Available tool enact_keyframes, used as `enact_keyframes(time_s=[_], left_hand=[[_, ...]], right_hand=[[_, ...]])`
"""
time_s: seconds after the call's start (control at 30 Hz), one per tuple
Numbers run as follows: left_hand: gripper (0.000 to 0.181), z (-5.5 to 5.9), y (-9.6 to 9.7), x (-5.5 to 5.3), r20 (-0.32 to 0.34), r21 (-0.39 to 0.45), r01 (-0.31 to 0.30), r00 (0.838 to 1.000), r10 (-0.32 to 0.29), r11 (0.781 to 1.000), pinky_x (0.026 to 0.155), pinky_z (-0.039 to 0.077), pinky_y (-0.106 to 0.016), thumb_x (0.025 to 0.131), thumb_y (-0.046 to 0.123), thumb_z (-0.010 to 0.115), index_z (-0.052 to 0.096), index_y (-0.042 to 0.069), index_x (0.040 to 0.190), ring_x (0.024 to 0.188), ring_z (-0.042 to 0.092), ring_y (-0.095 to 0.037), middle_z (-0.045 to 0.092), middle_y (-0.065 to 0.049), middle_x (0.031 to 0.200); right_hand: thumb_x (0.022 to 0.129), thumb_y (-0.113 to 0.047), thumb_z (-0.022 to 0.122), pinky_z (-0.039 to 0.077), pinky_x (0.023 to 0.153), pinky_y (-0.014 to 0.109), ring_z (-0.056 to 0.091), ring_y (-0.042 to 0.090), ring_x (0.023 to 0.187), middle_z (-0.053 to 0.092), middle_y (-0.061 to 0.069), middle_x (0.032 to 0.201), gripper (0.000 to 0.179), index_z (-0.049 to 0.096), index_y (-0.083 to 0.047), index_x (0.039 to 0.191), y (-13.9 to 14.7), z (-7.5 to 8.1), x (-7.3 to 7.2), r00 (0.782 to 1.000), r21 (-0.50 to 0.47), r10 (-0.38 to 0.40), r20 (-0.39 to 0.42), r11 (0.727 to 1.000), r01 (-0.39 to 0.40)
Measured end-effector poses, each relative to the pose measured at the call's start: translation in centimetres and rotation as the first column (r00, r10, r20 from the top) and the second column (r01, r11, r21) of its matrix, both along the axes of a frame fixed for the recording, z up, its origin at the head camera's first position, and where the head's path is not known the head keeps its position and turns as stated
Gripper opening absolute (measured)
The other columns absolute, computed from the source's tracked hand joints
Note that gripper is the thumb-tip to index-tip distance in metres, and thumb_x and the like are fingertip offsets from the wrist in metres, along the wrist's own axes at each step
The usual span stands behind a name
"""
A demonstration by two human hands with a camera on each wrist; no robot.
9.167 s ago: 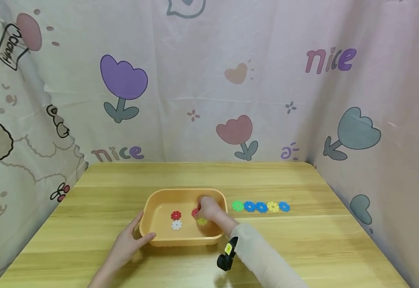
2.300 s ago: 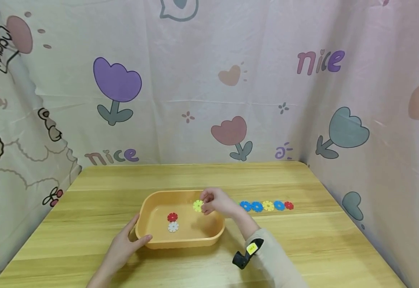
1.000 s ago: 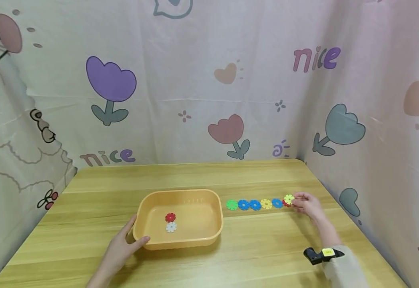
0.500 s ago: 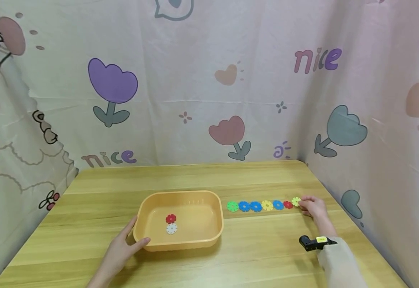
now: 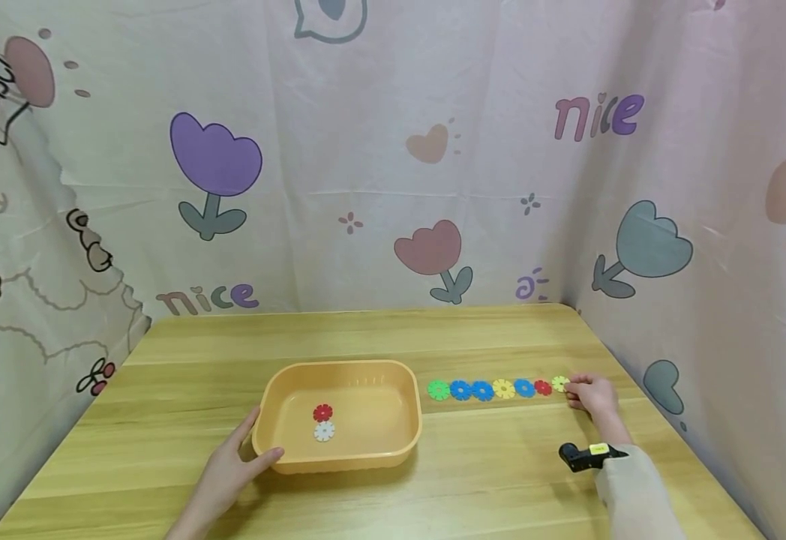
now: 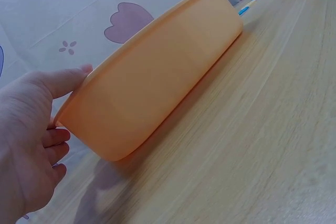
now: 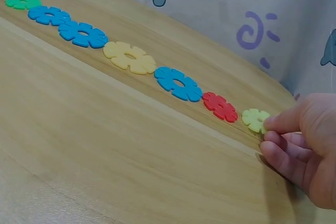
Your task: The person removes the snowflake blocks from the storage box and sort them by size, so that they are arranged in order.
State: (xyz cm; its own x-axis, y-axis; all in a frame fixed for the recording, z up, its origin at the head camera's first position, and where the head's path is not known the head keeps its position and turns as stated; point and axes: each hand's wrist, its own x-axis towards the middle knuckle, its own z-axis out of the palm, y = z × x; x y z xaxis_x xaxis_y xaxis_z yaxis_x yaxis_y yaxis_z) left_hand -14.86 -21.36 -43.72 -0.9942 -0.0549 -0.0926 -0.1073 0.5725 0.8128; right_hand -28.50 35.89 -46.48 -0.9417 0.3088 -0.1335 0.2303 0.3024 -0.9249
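My left hand (image 5: 223,466) grips the near-left rim of an orange plastic tray (image 5: 352,459), thumb over the edge and fingers outside, as the left wrist view shows. In the tray lie a red snowflake disc (image 5: 322,412) and a white snowflake disc (image 5: 324,431). To its right runs a row of flat discs: green (image 5: 439,390), two blue, yellow (image 5: 503,388), blue (image 5: 524,388), red (image 5: 543,388). At the row's right end, my right hand (image 5: 594,396) pinches a yellow-green snowflake disc (image 7: 255,120) between thumb and fingers, a small gap from the red one.
The wooden table (image 5: 487,465) carries everything. A patterned curtain (image 5: 339,165) hangs behind and along both sides. A black wrist camera (image 5: 589,456) sits on my right wrist, at the sleeve's end.
My right hand took the red disc and then the yellow-green one from the tray to the row's right end. Over the last second the yellow-green disc came down beside the red. The left hand stayed.
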Motion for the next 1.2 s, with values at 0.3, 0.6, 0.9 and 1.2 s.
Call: enact_keyframes(time_s=[0.3, 0.6, 0.9, 1.2], left_hand=[[0.09, 0.2, 0.1, 0.1, -0.004, 0.009, -0.002, 1.0, 0.002, 1.0, 0.1, 0.015, -0.068, 0.083, 0.037, 0.068, 0.017, 0.003, 0.148, 0.131, 0.016, -0.051, 0.018, -0.03, 0.147], [0.088, 0.0, 0.1, 0.0, -0.017, -0.017, 0.004, 1.0, -0.004, 1.0, 0.099, 0.017, -0.068, 0.084, 0.036, 0.068, 0.017, 0.002, 0.147, 0.13, 0.018, -0.052, 0.02, -0.032, 0.145], [0.089, -0.1, 0.0, 0.1, -0.027, -0.011, 0.001, 1.0, -0.001, 1.0, 0.099, 0.016, -0.068, 0.083, 0.037, 0.069, 0.018, 0.002, 0.147, 0.13, 0.018, -0.052, 0.021, -0.032, 0.145], [0.088, -0.1, 0.0, 0.2, -0.029, -0.033, 0.004, 1.0, -0.005, 0.999, 0.099, 0.018, -0.068, 0.083, 0.038, 0.068, 0.018, 0.002, 0.147, 0.129, 0.018, -0.053, 0.021, -0.031, 0.145]], right_hand=[[0.085, 0.003, 0.055, 0.054, 0.052, 0.023, 0.059, 0.007, 0.054, 0.059, 0.003, 0.068, 0.028, 0.05, 0.019, 0.108, 0.0, 0.1, -0.1, 0.999, 0.028, -0.034, 0.026, 0.999, 0.034], [0.082, 0.006, 0.056, 0.054, 0.053, 0.023, 0.061, 0.009, 0.052, 0.058, 0.003, 0.066, 0.03, 0.048, 0.021, 0.107, 0.1, 0.1, 0.4, 0.998, -0.061, -0.063, -0.007, 0.996, 0.062], [0.089, -0.006, 0.057, 0.055, 0.062, 0.026, 0.062, 0.008, 0.066, 0.063, 0.011, 0.082, 0.041, 0.046, 0.02, 0.118, -1.2, 2.1, 0.3, 0.997, 0.003, 0.064, -0.046, 0.998, -0.064], [0.088, -0.014, 0.064, 0.055, 0.07, 0.026, 0.064, 0.011, 0.077, 0.066, 0.007, 0.09, 0.043, 0.052, 0.015, 0.117, -6.4, 4.8, -0.2, 0.942, -0.083, 0.267, -0.202, 0.954, -0.289]])
